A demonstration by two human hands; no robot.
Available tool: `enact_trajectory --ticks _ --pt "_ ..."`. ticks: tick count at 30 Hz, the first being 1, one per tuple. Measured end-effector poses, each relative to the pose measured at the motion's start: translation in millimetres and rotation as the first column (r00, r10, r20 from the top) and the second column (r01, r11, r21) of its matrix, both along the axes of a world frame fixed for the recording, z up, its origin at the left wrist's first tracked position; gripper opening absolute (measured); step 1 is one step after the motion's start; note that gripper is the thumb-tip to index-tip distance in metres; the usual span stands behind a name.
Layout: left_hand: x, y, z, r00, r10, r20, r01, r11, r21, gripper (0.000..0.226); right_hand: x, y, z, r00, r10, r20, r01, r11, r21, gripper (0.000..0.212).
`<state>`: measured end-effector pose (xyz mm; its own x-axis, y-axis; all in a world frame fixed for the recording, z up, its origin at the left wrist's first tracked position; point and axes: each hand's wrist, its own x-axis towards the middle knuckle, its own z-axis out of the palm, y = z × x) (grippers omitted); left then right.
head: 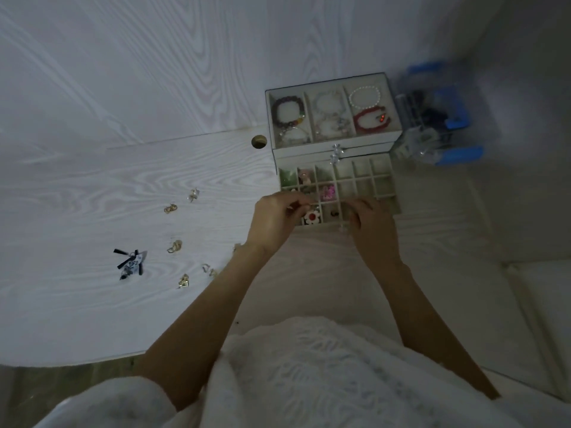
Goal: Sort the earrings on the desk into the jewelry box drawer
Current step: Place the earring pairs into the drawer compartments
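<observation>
The jewelry box stands at the back right of the desk, its gridded drawer pulled out toward me. Some drawer cells hold earrings: a pink one, a white-and-red flower one. My left hand hovers over the drawer's front left and pinches a small thin earring between thumb and fingers. My right hand sits at the drawer's front edge with fingers curled; what it holds is too small to tell. Several gold earrings lie loose on the desk to the left.
A black-and-white tasselled piece lies at the far left of the desk. The box's top tray holds bracelets. A clear container with blue parts stands right of the box. A round cable hole is in the desk.
</observation>
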<state>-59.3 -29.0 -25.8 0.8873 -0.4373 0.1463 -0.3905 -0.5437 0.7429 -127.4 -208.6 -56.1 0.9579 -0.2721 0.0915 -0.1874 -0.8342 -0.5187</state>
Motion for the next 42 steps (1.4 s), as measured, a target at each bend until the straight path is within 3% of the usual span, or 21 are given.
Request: enact_trajectory --ticks 3,6,13,20,23,25,29,34,37,42 --pt "5 -42 -4 0.994 -0.105 -0.016 0.106 0.992 0.061 0.010 -19 -17 -9 0.997 -0.069 -0.037 0.062 0.984 -0.169 0.036" --pt "10 -74 -12 0.980 -0.195 -0.043 0.199 0.969 0.149 0.012 -25 -24 -15 0.991 -0.069 -0.114 0.054 0.990 -0.130 0.045" --pt "12 -95 -24 0.956 -0.279 -0.091 0.293 0.895 0.336 0.024 -25 -27 -13 0.994 -0.064 -0.085 0.055 0.992 -0.109 0.043" --pt "9 -77 -16 0.935 -0.352 0.051 0.322 0.898 0.299 0.018 -28 -23 -15 0.997 -0.061 -0.053 0.055 0.991 -0.122 0.045" --pt "-1 -46 -2 0.913 -0.284 0.291 0.213 0.944 0.253 0.019 -27 -15 -7 0.999 -0.034 0.004 0.034 0.989 -0.144 0.036" --pt "-12 -16 7 0.907 -0.191 0.375 0.113 0.969 0.218 0.018 -24 -3 4 0.999 0.020 0.048 -0.013 0.991 -0.137 0.028" --pt "-35 61 5 0.969 0.122 0.216 -0.164 0.969 0.186 0.017 -12 40 17 0.971 0.239 0.007 -0.237 0.967 -0.095 0.023" --pt "-67 136 -16 0.917 0.398 0.010 -0.380 0.868 0.320 0.026 12 100 12 0.814 0.568 -0.126 -0.567 0.822 0.042 0.025" --pt "-87 157 -25 0.892 0.451 -0.026 -0.412 0.836 0.363 0.029 24 132 0 0.738 0.662 -0.133 -0.660 0.749 0.066 0.028" --pt "-107 155 -29 0.904 0.420 -0.086 -0.360 0.853 0.377 0.037 34 163 -18 0.712 0.680 -0.173 -0.682 0.729 0.056 0.036"
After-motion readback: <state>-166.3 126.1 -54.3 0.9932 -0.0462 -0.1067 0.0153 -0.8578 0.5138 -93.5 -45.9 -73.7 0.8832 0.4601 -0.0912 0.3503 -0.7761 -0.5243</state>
